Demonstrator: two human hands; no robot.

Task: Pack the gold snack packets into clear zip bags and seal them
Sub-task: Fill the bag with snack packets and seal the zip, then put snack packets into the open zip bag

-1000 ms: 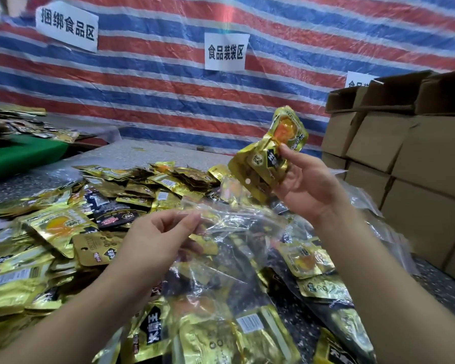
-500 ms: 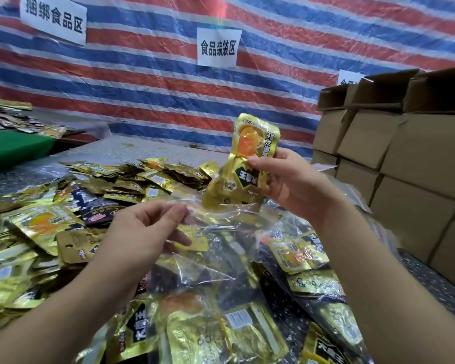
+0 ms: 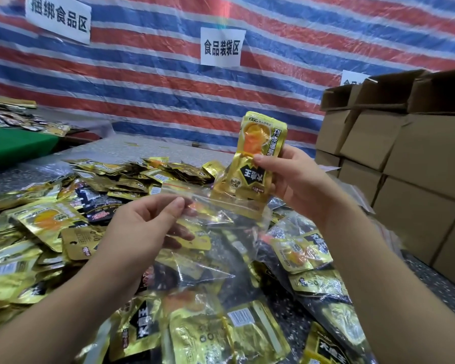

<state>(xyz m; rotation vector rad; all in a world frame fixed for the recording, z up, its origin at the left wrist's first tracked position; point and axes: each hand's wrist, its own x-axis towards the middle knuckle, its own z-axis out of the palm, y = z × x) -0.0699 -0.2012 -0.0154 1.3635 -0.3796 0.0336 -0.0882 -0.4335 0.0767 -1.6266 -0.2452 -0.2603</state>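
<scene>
Most of the job lies ahead of us, judging by the big heap of loose gold packets (image 3: 71, 203) spread over the table (image 3: 168, 148) from the left edge to the middle, none of them bagged. Nearer us and to the right lie filled clear bags (image 3: 302, 258) with packets inside (whether their zips are closed we cannot tell), so some of the work looks done. Behind the right arm stand stacked cardboard boxes (image 3: 405, 158), against the striped tarpaulin (image 3: 153, 82). The bag in hand is the clear zip bag (image 3: 221, 214): our left hand (image 3: 142, 232) pinches one side of its mouth between thumb and fingers, holding it open. Our right hand (image 3: 297, 177) is clamped on a small bunch of gold snack packets (image 3: 252, 161), upright, their lower ends just at the mouth and seemingly starting in. Pushing them down and sealing the zip remain.
</scene>
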